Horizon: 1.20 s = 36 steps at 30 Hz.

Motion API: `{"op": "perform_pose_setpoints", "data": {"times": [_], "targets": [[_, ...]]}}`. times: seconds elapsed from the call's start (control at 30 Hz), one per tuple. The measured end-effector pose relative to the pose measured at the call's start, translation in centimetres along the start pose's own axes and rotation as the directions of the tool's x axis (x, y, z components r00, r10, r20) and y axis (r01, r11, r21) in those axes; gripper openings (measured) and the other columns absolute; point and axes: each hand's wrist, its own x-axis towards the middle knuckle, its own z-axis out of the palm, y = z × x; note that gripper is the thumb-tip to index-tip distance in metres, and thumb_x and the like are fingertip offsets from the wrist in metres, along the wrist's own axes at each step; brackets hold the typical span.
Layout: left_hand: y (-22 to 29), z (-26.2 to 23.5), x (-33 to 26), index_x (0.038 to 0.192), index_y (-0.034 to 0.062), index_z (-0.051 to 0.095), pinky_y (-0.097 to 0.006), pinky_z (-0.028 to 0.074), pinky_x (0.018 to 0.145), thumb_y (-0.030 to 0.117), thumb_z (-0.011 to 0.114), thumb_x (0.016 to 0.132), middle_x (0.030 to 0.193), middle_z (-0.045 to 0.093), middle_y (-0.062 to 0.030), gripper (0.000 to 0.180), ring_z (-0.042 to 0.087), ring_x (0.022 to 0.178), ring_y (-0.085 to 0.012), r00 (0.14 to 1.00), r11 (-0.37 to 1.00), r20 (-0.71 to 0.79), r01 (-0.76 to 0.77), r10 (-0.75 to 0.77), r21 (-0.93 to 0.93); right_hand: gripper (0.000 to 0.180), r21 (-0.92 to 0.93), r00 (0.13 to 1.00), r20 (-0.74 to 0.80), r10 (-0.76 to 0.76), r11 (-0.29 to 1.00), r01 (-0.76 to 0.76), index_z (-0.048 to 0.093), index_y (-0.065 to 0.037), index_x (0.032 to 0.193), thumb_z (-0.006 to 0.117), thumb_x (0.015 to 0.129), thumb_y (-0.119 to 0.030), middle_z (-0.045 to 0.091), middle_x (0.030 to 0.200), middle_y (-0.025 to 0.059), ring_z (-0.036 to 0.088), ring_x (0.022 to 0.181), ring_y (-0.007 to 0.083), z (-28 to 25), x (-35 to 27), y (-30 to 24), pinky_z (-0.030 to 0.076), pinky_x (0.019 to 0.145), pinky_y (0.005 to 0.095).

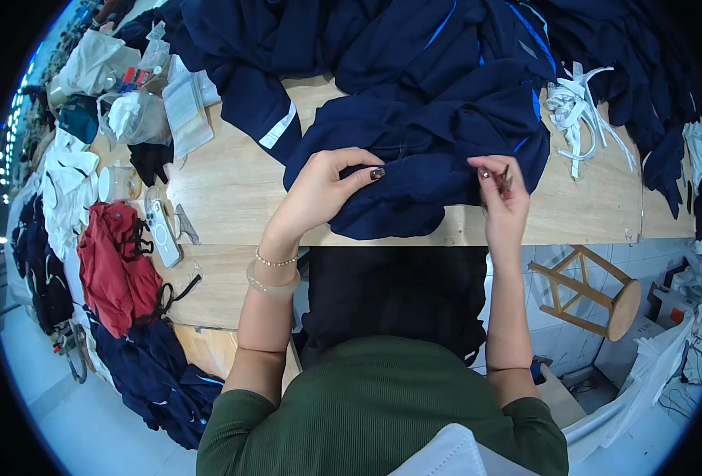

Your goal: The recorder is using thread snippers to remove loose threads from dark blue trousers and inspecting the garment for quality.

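Observation:
A navy blue garment (414, 186) lies bunched on the pale wooden table in front of me, with a seam and folds facing up. My left hand (331, 186) pinches its cloth between thumb and fingers. At the garment's right side, my right hand (503, 186) is closed, its thumb and forefinger together beside the fabric. Something small and dark shows among the right fingers; they largely hide it, so its kind is unclear. Whether the right fingertips also grip cloth or thread cannot be seen.
More navy garments (287, 40) heap along the far side. White strips (579, 111) lie at the right. On the left are a phone (163, 232), a red bag-like cloth item (117, 266), a tape roll (115, 183) and plastic bags (132, 117). A wooden stool (625, 309) lies tipped below right.

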Motion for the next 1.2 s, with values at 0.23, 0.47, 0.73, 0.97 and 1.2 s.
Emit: {"op": "perform_pose_setpoints", "data": {"times": [0.23, 0.47, 0.73, 0.97, 1.2], "targets": [[2.0, 1.1, -0.7, 0.096, -0.0028, 0.065, -0.027, 0.046, 0.071, 0.0, 0.06, 0.085, 0.08, 0.064, -0.0079, 0.013, 0.059, 0.074, -0.0153, 0.993, 0.977, -0.11, -0.024, 0.049, 0.214, 0.015, -0.125, 0.957, 0.29, -0.023, 0.99, 0.062, 0.068, 0.003, 0.096, 0.063, 0.082, 0.001, 0.053, 0.074, 0.0051, 0.054, 0.066, 0.0108, 2.0, 1.7, -5.8, 0.044, 0.059, 0.0236], [2.7, 2.9, -0.7, 0.096, 0.0001, 0.061, -0.026, 0.042, 0.063, 0.0, 0.057, 0.086, 0.084, 0.063, -0.0111, 0.011, 0.056, 0.067, -0.02, 0.932, 0.841, -0.215, -0.142, 0.291, 0.521, 0.006, -0.047, 0.944, 0.302, -0.135, 0.987, 0.156, 0.064, 0.004, 0.084, 0.066, 0.079, 0.002, 0.056, 0.07, 0.0068, 0.059, 0.068, 0.0105, 4.8, 2.4, -4.2, 0.044, 0.06, 0.0223], [2.2, 2.1, -1.0, 0.1, -0.0039, 0.061, -0.018, 0.031, 0.057, 0.006, 0.052, 0.095, 0.073, 0.047, 0.0049, 0.014, 0.038, 0.066, -0.0023, 0.986, 0.995, -0.14, 0.086, -0.093, -0.053, 0.016, 0.162, 0.986, -0.102, 0.129, 0.981, -0.111, 0.063, -0.006, 0.086, 0.062, 0.092, -0.02, 0.06, 0.076, -0.0031, 0.048, 0.065, 0.0012, 0.5, 5.1, -3.3, 0.032, 0.053, 0.0164], [1.9, 2.2, -1.1, 0.101, -0.0039, 0.062, -0.017, 0.028, 0.057, 0.009, 0.054, 0.094, 0.075, 0.049, 0.0066, 0.016, 0.036, 0.066, -0.0013, 0.989, 0.98, -0.09, 0.101, -0.118, -0.173, 0.018, 0.172, 0.981, 0.117, 0.157, 0.969, -0.176, 0.06, -0.003, 0.091, 0.057, 0.094, -0.02, 0.05, 0.072, -0.0036, 0.042, 0.061, 0.003, -0.1, 1.5, -6.6, 0.033, 0.053, 0.0169], [2.3, 2.2, -1.2, 0.1, -0.0039, 0.063, -0.015, 0.031, 0.061, 0.009, 0.055, 0.093, 0.078, 0.051, 0.0062, 0.017, 0.04, 0.071, -0.0008, 0.986, 0.952, -0.092, 0.108, -0.139, -0.286, 0.006, -0.064, 0.964, 0.237, 0.119, 0.992, -0.107, 0.057, -0.001, 0.09, 0.062, 0.088, -0.004, 0.058, 0.065, 0.0009, 0.047, 0.058, 0.0036, 2.2, -1.6, -6.8, 0.036, 0.054, 0.0189]]}}
